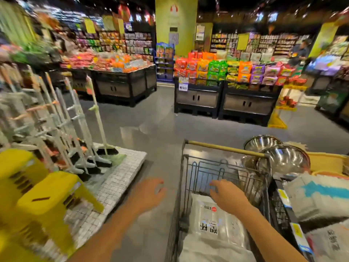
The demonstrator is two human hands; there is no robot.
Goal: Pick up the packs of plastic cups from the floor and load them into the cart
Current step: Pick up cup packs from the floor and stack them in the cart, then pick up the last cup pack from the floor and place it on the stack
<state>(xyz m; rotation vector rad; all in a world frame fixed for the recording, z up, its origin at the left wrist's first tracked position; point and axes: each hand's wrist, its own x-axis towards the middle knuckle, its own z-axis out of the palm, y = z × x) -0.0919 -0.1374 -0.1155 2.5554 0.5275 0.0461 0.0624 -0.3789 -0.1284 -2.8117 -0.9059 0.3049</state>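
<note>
A wire shopping cart (pixel 224 148) with a tan handle bar stands in front of me at the lower right. Inside it lie clear packs of plastic cups (pixel 213 224) with black print and a small red label. My right hand (pixel 226 193) hovers over the cart basket just above the packs, fingers spread and holding nothing. My left hand (pixel 149 191) is out to the left of the cart over the grey floor, fingers apart and empty. No pack is visible on the floor in this view.
Yellow plastic stools (pixel 37 201) and a rack of brooms (pixel 75 144) on a white platform stand to the left. Steel bowls (pixel 283 159) and shelf goods crowd the cart's right side. Snack display bins (pixel 226 87) stand ahead across open grey floor.
</note>
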